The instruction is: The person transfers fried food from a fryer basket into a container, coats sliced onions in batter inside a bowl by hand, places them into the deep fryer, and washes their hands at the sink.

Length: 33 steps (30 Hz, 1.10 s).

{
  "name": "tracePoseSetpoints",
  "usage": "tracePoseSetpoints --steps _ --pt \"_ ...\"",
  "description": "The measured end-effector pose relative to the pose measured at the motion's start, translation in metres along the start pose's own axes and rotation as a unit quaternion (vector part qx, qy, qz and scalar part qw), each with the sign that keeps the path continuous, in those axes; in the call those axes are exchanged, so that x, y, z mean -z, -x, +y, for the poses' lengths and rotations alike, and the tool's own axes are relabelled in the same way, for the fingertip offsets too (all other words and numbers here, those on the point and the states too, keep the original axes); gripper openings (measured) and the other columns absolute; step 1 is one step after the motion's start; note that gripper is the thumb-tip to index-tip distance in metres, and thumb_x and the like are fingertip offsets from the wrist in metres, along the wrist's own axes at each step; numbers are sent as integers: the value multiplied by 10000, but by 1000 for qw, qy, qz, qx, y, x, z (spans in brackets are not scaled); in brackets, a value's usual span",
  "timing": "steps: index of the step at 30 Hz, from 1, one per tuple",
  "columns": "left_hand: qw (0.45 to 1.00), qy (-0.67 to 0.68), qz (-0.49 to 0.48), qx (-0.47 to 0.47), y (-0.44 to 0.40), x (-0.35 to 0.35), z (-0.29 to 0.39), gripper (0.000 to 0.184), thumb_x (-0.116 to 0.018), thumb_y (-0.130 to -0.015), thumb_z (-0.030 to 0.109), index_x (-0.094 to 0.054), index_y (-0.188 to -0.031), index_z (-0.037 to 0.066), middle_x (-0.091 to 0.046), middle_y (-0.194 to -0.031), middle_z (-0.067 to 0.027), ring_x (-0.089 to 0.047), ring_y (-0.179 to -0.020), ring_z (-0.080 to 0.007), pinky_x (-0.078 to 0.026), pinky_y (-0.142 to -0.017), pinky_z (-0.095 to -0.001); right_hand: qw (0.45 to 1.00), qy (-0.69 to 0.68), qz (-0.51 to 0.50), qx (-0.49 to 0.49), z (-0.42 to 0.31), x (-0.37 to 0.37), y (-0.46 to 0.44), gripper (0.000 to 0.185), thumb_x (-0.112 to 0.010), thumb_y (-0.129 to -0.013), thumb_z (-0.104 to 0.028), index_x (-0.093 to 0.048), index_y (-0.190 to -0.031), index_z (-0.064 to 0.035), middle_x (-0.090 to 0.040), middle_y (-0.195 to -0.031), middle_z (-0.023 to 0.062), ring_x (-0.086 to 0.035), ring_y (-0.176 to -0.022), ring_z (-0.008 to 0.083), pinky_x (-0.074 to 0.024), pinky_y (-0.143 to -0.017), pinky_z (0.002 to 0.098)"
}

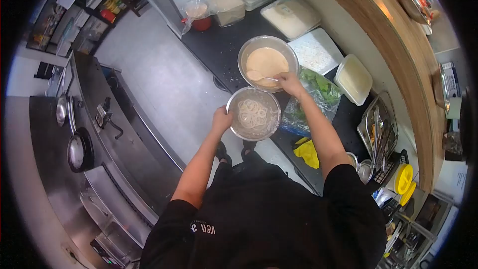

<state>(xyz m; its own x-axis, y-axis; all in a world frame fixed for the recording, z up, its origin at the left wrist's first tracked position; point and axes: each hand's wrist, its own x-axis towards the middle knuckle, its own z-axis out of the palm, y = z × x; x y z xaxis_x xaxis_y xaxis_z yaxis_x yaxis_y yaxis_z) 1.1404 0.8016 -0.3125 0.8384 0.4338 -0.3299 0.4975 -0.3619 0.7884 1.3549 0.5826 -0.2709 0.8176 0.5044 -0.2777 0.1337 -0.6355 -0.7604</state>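
My left hand (223,119) grips the rim of a metal bowl (273,128) and holds it off the counter's edge, over the floor. Inside that bowl lie several pale, coated onion rings (251,113). My right hand (291,84) is closed around the handle of a spoon (255,75), whose head rests in a beige batter (269,60). The batter is in a larger metal bowl (243,52) on the dark counter, just beyond the first bowl. The two bowls' rims meet or nearly meet; I cannot tell which.
Right of the batter bowl are a plastic bag of green leaves (321,94), a white board (316,50) and a white tub (354,79). A yellow cloth (306,153) lies near the counter edge. A stove counter with pans (76,152) stands at left.
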Motion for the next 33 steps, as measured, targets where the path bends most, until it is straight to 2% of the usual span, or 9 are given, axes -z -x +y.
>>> tracePoseSetpoints --steps 1,3,5,7,13,16,21,26,33 --pt "1000 0 -7 -3 -6 3 -3 337 -517 -739 208 -615 -939 -44 -617 -835 -271 -608 -817 -408 -473 -750 -448 1000 0 5 -6 -1 0 3 256 -504 -806 -80 -669 -992 -17 -671 -916 162 -637 -833 223 -478 -780 319" --pt "999 -40 13 -31 -20 10 -12 329 -541 -747 182 -624 -967 -48 -645 -782 -224 -641 -720 -296 -488 -690 -381 999 -1 28 17 -3 1 9 252 -503 -819 -89 -665 -997 -15 -677 -890 143 -632 -802 202 -479 -765 310" --pt "999 -30 16 -33 -29 17 -11 338 -549 -743 197 -627 -968 -42 -643 -790 -232 -645 -735 -305 -492 -693 -381 999 -18 44 -1 -6 1 13 252 -506 -817 -87 -664 -1000 -15 -678 -886 138 -630 -797 196 -479 -765 307" --pt "997 -60 38 -37 -32 26 -4 339 -529 -744 227 -625 -944 -29 -623 -848 -261 -612 -827 -403 -474 -756 -448 998 -39 54 -19 -8 0 21 253 -509 -815 -86 -663 -1003 -16 -679 -881 134 -627 -793 190 -479 -765 303" --pt "996 -84 -2 -32 -44 42 19 349 -538 -757 260 -635 -945 -17 -628 -888 -257 -611 -866 -396 -475 -781 -440 990 43 108 86 -52 -3 71 225 -545 -776 -78 -675 -957 -45 -653 -904 165 -628 -841 291 -480 -772 345" --pt "996 -86 -33 -19 -51 41 16 361 -531 -770 279 -634 -952 -15 -625 -901 -262 -605 -883 -399 -469 -795 -443 990 84 58 95 -69 -20 96 207 -552 -761 -41 -675 -927 -34 -628 -884 159 -599 -862 317 -473 -776 369" --pt "995 -87 -51 -16 -57 37 9 389 -516 -790 310 -619 -976 -15 -615 -919 -274 -594 -905 -410 -458 -814 -452 980 128 83 129 -76 -38 99 232 -549 -740 0 -671 -935 -34 -588 -834 149 -570 -870 323 -460 -769 402" --pt "992 -112 -43 -22 -60 40 10 381 -514 -796 315 -603 -956 -19 -610 -940 -272 -586 -926 -410 -456 -811 -457 937 187 184 232 -93 -35 117 274 -550 -707 32 -654 -955 -23 -567 -809 125 -547 -830 294 -472 -728 376" --pt "993 -98 -8 -60 -56 43 18 371 -516 -805 303 -600 -968 -20 -612 -933 -266 -584 -927 -410 -456 -812 -452 920 213 200 263 -86 -50 140 327 -533 -665 42 -654 -962 -24 -542 -801 105 -524 -812 275 -472 -697 368"
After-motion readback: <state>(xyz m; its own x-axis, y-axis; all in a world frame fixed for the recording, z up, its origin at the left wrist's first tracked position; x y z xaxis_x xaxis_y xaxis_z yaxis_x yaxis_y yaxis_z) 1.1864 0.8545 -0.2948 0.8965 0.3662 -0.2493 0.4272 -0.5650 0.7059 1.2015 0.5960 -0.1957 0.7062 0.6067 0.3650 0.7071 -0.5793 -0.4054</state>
